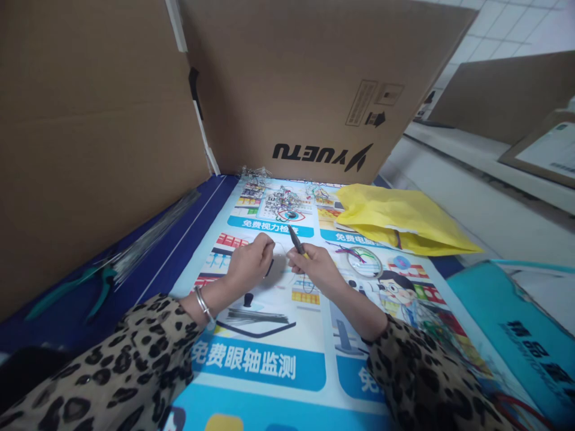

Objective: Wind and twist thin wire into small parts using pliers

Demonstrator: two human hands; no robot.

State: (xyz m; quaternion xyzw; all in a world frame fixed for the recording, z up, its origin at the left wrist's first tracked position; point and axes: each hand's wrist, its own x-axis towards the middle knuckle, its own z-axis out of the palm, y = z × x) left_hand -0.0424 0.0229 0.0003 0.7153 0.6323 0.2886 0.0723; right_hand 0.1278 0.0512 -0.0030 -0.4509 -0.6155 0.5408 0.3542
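My left hand (250,261) is closed in a pinch over the printed poster (265,365) on the table, holding a thin wire that is hard to make out. My right hand (312,266) is closed round a dark slim tool (295,238) whose tip points up and away. The two hands sit close together, a few centimetres apart. Both arms wear leopard-print sleeves, and a silver bangle (203,304) circles the left wrist. A small pile of thin metal pieces (256,318) lies on the poster just below my left hand.
Cardboard sheets (309,84) stand upright at the back and left. A bundle of long wires (148,236) and green-handled pliers (85,287) lie at the left. A heap of small wire parts (281,200), a yellow bag (399,218), a tape roll (365,260) and a teal bag (516,335) lie around.
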